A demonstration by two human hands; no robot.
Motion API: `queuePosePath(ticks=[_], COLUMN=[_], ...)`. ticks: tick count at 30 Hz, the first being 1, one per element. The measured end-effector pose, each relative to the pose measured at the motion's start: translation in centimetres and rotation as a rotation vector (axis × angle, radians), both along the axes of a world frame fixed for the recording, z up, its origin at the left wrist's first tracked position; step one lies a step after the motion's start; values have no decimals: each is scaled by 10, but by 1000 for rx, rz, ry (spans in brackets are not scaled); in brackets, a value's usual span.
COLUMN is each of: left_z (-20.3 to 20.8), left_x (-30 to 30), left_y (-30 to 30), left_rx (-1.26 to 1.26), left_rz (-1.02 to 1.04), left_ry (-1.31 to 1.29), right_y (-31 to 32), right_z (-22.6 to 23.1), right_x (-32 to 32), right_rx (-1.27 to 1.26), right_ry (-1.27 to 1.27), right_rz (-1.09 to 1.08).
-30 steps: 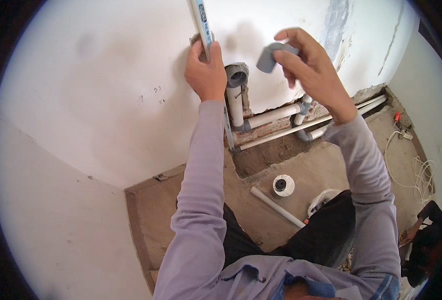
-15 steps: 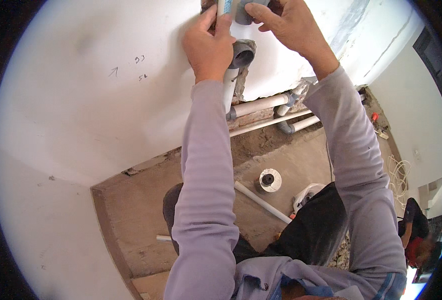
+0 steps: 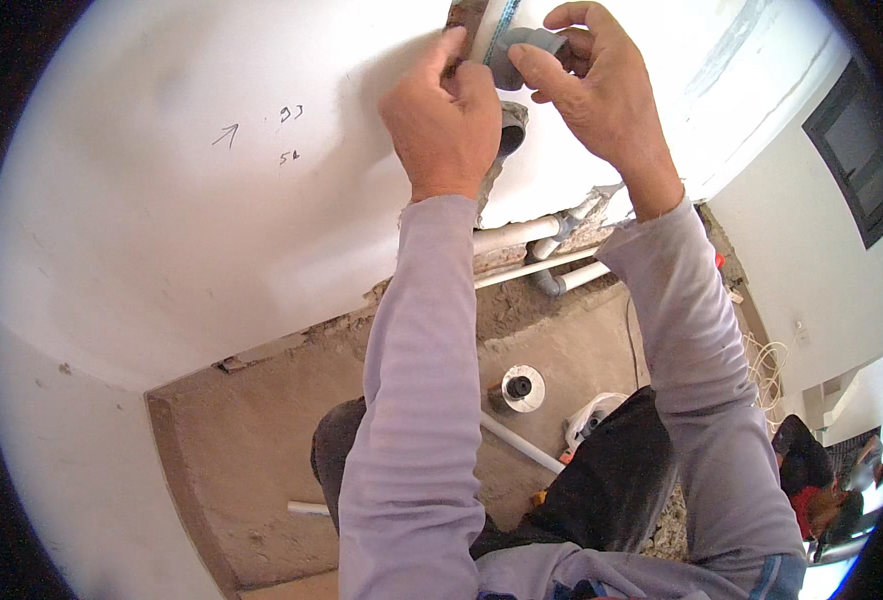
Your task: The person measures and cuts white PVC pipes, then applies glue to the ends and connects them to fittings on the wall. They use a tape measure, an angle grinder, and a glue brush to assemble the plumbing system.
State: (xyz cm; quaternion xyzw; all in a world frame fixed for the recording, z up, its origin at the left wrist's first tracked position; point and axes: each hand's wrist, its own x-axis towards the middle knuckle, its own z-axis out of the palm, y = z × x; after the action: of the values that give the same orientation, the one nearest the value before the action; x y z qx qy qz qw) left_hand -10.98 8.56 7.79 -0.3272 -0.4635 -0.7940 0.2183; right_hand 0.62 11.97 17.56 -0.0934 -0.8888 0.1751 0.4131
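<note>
A white plastic pipe [image 3: 491, 32] with a blue printed stripe stands in a slot in the wall at the top. My left hand [image 3: 444, 130] is at this pipe, forefinger and thumb bent around its lower visible part; the other fingers are hidden. Beside it, my right hand [image 3: 602, 100] pinches a short grey elbow fitting [image 3: 507, 62] between thumb and fingers. The fitting is close against the pipe's right side; whether they touch I cannot tell. Below both hands, a dark grey pipe socket [image 3: 514, 128] opens out of the chipped wall.
White pipes [image 3: 522, 236] with grey joints run along the wall's broken foot. A white-topped can [image 3: 523, 388], a loose white pipe [image 3: 522, 442] and a plastic bag [image 3: 584, 420] are on the dusty floor. Cable [image 3: 765, 365] lies at right; another person [image 3: 807, 470] is beyond.
The view has shifted, so the wall and floor sit differently. The grey fitting in my right hand has tilted and come closer to the white pipe. My left forefinger has straightened somewhat.
</note>
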Motion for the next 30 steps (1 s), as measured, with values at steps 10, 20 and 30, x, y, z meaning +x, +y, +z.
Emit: queuePosePath(ticks=[10, 20, 30], left_z=[-2, -15, -56], left_x=[11, 23, 32], left_y=[-14, -2, 20], left_rx=[-148, -25, -303], left_rz=[366, 248, 349], left_ry=[108, -92, -108], right_y=[-2, -2, -2], right_z=[-13, -24, -20], right_x=[-26, -35, -36], right_rx=[151, 157, 369], right_ry=[193, 205, 152], right_rz=[23, -48, -122])
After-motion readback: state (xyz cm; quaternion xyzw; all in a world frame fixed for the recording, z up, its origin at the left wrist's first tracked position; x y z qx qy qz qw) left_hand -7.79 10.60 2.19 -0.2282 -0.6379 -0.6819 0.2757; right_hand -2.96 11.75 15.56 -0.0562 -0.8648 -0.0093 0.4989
